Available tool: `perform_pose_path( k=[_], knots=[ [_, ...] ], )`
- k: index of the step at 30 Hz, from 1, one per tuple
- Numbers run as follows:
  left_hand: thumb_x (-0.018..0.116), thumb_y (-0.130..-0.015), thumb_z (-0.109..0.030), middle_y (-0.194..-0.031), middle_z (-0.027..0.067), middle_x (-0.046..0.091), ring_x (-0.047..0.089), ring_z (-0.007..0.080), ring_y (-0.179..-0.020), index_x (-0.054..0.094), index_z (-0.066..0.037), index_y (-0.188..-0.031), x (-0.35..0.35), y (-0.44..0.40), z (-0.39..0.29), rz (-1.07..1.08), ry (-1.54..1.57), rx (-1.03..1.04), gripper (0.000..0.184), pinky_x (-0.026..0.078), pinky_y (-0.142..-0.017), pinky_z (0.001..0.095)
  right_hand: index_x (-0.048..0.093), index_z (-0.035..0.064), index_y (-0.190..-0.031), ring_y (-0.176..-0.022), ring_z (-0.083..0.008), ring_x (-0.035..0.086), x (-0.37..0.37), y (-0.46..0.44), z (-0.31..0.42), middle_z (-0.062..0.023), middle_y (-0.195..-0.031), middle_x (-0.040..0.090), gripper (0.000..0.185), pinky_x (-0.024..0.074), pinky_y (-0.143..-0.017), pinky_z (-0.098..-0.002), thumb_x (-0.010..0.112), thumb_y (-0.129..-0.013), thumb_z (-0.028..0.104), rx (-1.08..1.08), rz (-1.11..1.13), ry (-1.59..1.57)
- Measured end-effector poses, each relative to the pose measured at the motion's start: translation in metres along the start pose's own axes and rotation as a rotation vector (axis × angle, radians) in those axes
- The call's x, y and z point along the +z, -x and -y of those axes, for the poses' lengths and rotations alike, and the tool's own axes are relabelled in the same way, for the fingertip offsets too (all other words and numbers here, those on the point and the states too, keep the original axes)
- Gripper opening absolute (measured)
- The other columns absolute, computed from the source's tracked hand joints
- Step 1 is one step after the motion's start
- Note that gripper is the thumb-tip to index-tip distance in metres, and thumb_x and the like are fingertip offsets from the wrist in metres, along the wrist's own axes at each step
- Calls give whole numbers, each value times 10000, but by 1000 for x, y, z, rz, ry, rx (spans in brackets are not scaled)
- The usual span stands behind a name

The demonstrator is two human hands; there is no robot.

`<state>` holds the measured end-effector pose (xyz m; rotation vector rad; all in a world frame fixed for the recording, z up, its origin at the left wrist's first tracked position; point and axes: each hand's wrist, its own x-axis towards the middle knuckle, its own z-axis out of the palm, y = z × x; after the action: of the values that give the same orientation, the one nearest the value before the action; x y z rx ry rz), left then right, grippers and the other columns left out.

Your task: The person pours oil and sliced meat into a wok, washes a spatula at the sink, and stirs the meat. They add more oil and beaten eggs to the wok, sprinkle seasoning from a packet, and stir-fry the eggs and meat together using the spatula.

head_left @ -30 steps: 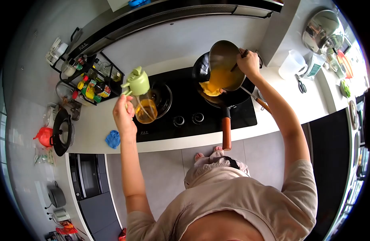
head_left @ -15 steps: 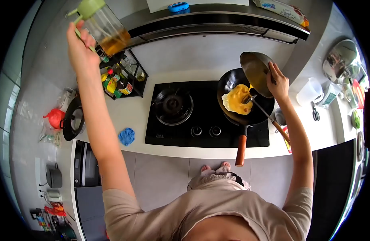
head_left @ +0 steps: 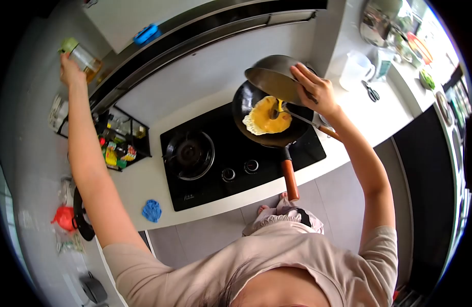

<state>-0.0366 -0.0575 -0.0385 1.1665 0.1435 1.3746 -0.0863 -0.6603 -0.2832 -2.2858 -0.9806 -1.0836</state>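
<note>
At the far upper left, my left hand (head_left: pixel 71 71) is closed around the handle of an oil bottle (head_left: pixel 86 60) with a green lid and amber liquid inside. My right hand (head_left: pixel 318 94) grips the rim of a metal bowl (head_left: pixel 272 82), which tilts over the wok (head_left: pixel 241 105). A thin stream of yellow egg runs from the bowl's edge. Beaten egg (head_left: pixel 264 120) spreads in the wok, its left edge pale and set. A metal ladle (head_left: pixel 302 120) rests with its head in the egg, its wooden handle passing under my right forearm.
The wok's wooden handle (head_left: pixel 290 180) juts past the counter edge. Left of it is an unused burner (head_left: pixel 189 155). A black rack (head_left: pixel 144 140) holds sauce bottles; a blue cloth (head_left: pixel 151 211) lies nearby. Scissors (head_left: pixel 371 92) and a clear jug (head_left: pixel 356 70) stand right. The range hood (head_left: pixel 215 38) overhangs.
The view has turned and shifted. My left hand has carried the oil bottle farther away, toward the wall beside the hood. The bowl stays tilted over the wok in my right hand.
</note>
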Motion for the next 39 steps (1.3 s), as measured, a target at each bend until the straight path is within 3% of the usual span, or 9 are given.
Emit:
perform_pose_path(
  k=[8,14,17,20,22,23,27,28,39],
  knots=[
    [594,-904,-352,-708,-37,473,354,49,-583,652,-68,-1007,-5,5,19,81,-66,-40,308,285,-538,216,578,89,-1246,-774,-281,680,2,1,3,-149,-1195,611,474,571,-642,-331,605,-773,74,-67,-15,24],
    [589,-909,-320,-869,64,554,519,158,-760,602,19,-1030,-19,-9,32,148,-172,112,360,436,-708,281,607,71,-1212,-737,-276,682,6,-7,8,-160,-1160,631,445,569,-627,-316,604,-768,42,-59,-16,-64],
    [629,-882,-273,-952,111,579,556,234,-871,580,61,-1010,-23,76,6,-234,-967,1019,362,455,-802,350,609,82,-1205,-704,-268,674,8,-11,11,-142,-1147,638,434,560,-595,-314,609,-772,63,-77,-25,-95],
    [726,-791,-225,-1198,143,552,534,267,-1128,517,-15,-1183,-21,220,9,987,-390,448,491,424,-963,387,611,94,-1199,-690,-258,672,10,-16,14,-123,-1135,644,421,558,-578,-312,611,-778,85,-121,-8,-144],
    [762,-743,-242,-1374,186,455,448,327,-1267,372,-44,-1390,-25,308,20,1352,-709,665,781,363,-1059,393,618,80,-1193,-697,-260,674,10,-20,18,-135,-1129,647,417,562,-585,-308,611,-776,70,-166,21,-171],
    [736,-772,-248,-1361,237,456,468,395,-1230,330,-59,-1425,-27,337,36,1437,-686,505,792,383,-1042,423,622,64,-1191,-702,-265,676,10,-22,21,-148,-1128,647,418,564,-589,-304,611,-773,57,-199,36,-178],
    [602,-876,-168,-959,292,639,628,453,-855,290,-54,-1439,-15,386,50,1471,-808,-9,653,511,-788,472,626,48,-1189,-715,-263,678,6,-24,26,-158,-1128,649,410,565,-597,-302,611,-779,65,-291,65,-167],
    [541,-894,-101,-800,286,631,636,423,-738,354,-23,-1404,-15,392,64,1376,-573,196,549,508,-672,459,624,59,-1197,-721,-260,681,5,-22,24,-145,-1141,648,404,566,-602,-305,610,-793,74,-284,95,-145],
    [489,-888,-106,-645,245,608,641,330,-549,573,111,-1040,-44,412,105,1065,-749,11,278,502,-534,405,662,87,-1082,-738,-237,626,-9,36,8,-71,-901,641,255,490,-656,-297,676,-833,143,312,-14,-333]
  ],
)
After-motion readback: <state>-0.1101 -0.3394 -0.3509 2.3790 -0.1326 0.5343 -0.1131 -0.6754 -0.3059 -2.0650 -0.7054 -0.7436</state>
